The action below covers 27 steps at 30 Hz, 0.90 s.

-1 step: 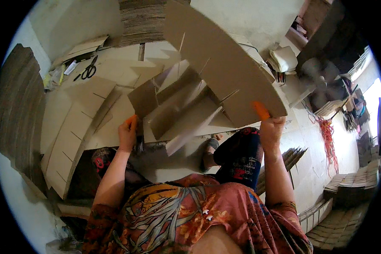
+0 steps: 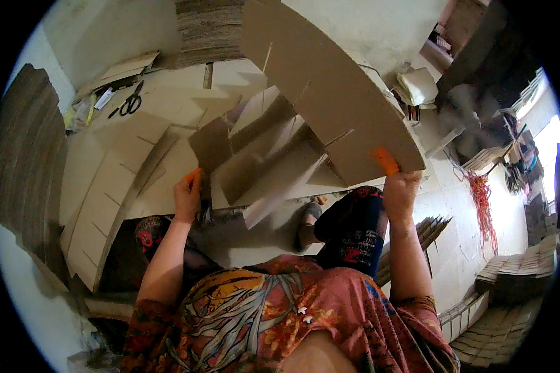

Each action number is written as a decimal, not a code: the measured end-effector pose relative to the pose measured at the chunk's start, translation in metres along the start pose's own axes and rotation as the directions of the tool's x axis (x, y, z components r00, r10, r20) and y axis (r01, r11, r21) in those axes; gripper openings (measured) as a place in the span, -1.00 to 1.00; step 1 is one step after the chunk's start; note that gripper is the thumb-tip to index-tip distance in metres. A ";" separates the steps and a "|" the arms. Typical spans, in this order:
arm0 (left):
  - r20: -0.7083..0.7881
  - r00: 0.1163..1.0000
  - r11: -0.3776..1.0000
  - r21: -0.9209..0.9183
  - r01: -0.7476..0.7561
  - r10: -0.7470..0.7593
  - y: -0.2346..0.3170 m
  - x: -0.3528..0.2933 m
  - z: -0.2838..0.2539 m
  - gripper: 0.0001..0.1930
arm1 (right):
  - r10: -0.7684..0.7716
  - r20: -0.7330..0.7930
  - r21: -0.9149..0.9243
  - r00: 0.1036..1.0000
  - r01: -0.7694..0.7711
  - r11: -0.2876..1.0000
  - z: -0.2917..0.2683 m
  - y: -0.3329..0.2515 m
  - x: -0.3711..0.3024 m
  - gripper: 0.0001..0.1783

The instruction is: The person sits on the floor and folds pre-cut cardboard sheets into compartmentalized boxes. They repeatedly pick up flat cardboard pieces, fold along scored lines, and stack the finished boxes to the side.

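Observation:
I hold up an interlocked set of cardboard divider pieces (image 2: 261, 152) in front of me. My left hand (image 2: 188, 198), with an orange cover on a fingertip, grips the left edge of a short brown cross piece (image 2: 213, 144). My right hand (image 2: 401, 191), also with an orange finger cover, grips the lower right end of a long slotted cardboard strip (image 2: 330, 93) that slants across the top of the set. Several cross pieces sit in its slots.
Black scissors (image 2: 129, 104) lie on flat cardboard at the upper left. Slotted strips (image 2: 99, 199) are stacked at the left, beside a tall corrugated stack (image 2: 25, 155). Red cords (image 2: 482, 208) and more cardboard piles (image 2: 510, 273) lie at the right. My knee (image 2: 354, 227) is below the set.

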<state>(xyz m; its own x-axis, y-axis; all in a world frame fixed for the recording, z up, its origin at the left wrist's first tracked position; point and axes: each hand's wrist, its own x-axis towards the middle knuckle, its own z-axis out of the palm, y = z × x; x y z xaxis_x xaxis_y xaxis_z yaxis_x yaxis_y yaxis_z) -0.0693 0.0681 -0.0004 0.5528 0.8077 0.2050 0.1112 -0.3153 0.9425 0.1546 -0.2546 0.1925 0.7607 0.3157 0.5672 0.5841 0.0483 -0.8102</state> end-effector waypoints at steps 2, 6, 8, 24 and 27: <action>-0.011 0.999 0.997 -0.064 0.042 -0.043 0.001 0.000 0.002 -0.75 | 0.076 -0.007 -0.020 0.997 -0.076 0.997 0.002 -0.007 0.001 -0.82; -0.013 1.000 1.000 0.001 0.017 -0.017 0.002 0.000 0.002 -0.75 | 0.066 0.048 -0.092 0.997 -0.061 0.994 0.004 -0.003 -0.002 -0.83; 0.004 1.000 1.000 0.018 -0.004 0.003 0.000 0.001 0.000 -0.75 | 0.024 0.023 -0.053 0.999 -0.023 0.998 0.005 -0.003 -0.004 -0.83; -0.017 1.000 1.000 -0.001 0.013 -0.013 -0.002 0.001 -0.001 -0.71 | 0.056 0.071 -0.056 0.996 -0.052 0.997 0.018 0.045 -0.033 -0.93; -0.010 0.999 0.999 0.018 0.048 -0.048 -0.002 0.003 0.000 -0.71 | 0.067 0.088 -0.164 0.994 -0.051 0.985 0.013 0.039 -0.033 -0.94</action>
<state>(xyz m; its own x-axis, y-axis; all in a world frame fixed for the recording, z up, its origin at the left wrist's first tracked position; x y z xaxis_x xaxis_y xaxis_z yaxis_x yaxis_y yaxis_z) -0.0676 0.0716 -0.0018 0.5384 0.8270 0.1620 0.1524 -0.2846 0.9465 0.1482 -0.2505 0.1401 0.7699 0.4007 0.4967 0.5828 -0.1244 -0.8030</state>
